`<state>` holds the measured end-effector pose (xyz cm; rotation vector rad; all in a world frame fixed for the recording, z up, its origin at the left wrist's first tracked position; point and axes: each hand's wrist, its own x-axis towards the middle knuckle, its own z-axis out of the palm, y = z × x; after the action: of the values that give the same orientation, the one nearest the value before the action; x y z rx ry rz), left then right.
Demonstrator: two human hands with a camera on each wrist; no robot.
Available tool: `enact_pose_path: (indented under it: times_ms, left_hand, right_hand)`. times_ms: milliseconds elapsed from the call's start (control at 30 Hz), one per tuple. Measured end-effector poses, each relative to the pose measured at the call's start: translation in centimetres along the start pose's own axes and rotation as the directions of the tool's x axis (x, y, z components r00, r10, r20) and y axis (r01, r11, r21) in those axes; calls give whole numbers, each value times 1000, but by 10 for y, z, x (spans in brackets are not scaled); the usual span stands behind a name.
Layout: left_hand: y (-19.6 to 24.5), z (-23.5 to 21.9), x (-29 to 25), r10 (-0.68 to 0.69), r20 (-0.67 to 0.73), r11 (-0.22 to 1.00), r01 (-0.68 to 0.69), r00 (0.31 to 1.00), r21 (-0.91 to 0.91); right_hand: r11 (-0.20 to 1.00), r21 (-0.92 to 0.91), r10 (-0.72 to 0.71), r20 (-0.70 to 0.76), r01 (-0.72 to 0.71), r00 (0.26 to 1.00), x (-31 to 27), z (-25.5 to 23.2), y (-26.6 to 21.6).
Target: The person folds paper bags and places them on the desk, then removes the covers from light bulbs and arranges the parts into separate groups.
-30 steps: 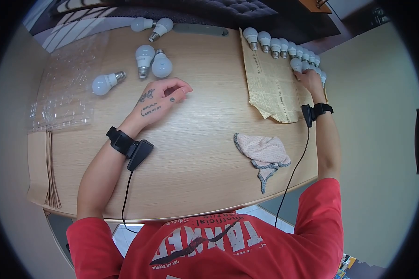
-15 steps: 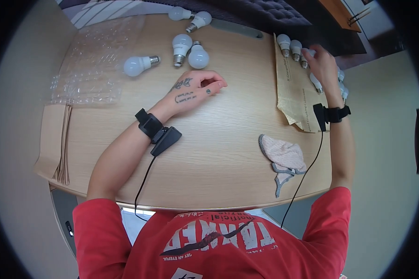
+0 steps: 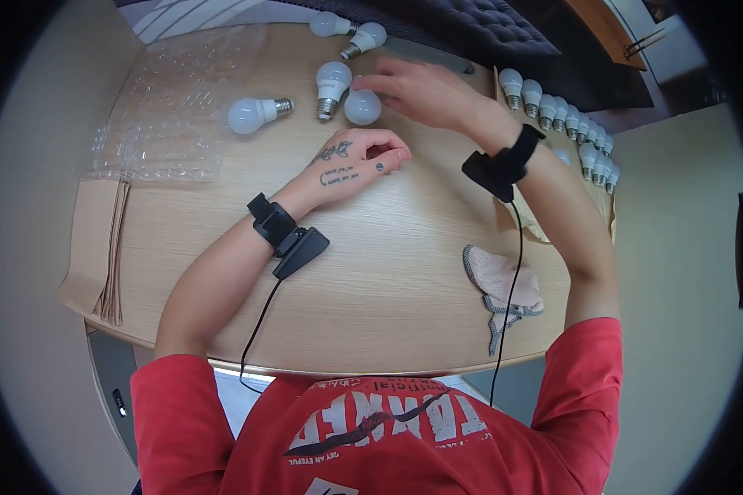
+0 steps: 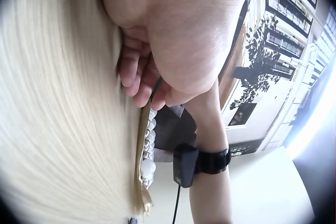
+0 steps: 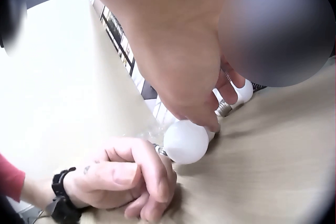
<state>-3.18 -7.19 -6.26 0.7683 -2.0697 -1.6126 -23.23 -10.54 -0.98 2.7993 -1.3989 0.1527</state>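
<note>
Your left hand (image 3: 351, 165) lies on the wooden table (image 3: 371, 272) just above the middle of the head view, knuckles up and fingers loosely curled under toward the palm. Nothing shows inside it; in the left wrist view the fingertips (image 4: 128, 77) fold against the tabletop with no object between them, and the right wrist view shows the same curled, empty hand (image 5: 123, 179) at the lower left.

Your right hand (image 3: 417, 87) reaches across the upper middle of the head view, its forearm crossing over the sheet of brown paper (image 3: 516, 210) at the right. The fingers are stretched out and only slightly bent, their tips at the round white bulb (image 3: 362, 106) that lies just above your left hand. In the right wrist view a fingertip (image 5: 210, 124) touches the top of that bulb (image 5: 185, 141) near the centre of the frame; no finger wraps round it, and whether the thumb is on it cannot be told.

A second bulb (image 3: 333, 81) lies just to the left of the touched one, base pointing down the frame, and a third (image 3: 252, 114) lies further left on its side beside the clear plastic tray (image 3: 169, 115). A row of bulbs (image 3: 565, 120) stands along the upper right edge of the paper. A pink cloth (image 3: 504, 285) lies at the lower right of the table
</note>
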Motion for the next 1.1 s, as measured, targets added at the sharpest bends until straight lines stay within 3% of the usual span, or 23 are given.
enact_pose_path:
  times_ms: [200, 333, 467, 667, 800, 900, 1000, 1100]
  left_hand:
    - [4, 2, 0, 4, -14, 1000, -4, 1000, 4]
    - [5, 3, -1, -17, -21, 1000, 18, 1000, 10]
    - [4, 3, -1, -28, -24, 999, 29, 999, 26]
    - [2, 2, 0, -17, -24, 997, 18, 1000, 69]
    - [2, 2, 0, -32, -16, 996, 34, 999, 81]
    - [5, 3, 0, -36, -20, 996, 38, 999, 77]
    - [7, 4, -1, -41, -16, 997, 42, 999, 63]
    - [8, 3, -1, -50, -18, 997, 51, 999, 65]
  right_hand:
    - [999, 33, -1, -8, 1, 1000, 2, 18, -5]
    - [996, 33, 82, 8, -82, 997, -10, 0, -10]
    - [982, 68, 187, -156, -178, 970, -43, -26, -2]
    - [886, 71, 455, -334, -459, 826, -133, -58, 46]
    - [635, -44, 747, -221, -772, 627, -210, -61, 78]
    - [645, -166, 700, -261, -746, 664, -268, -34, 110]
    - [542, -240, 758, -275, -805, 592, -293, -15, 122]
    - [532, -168, 804, -207, -830, 557, -297, -7, 132]
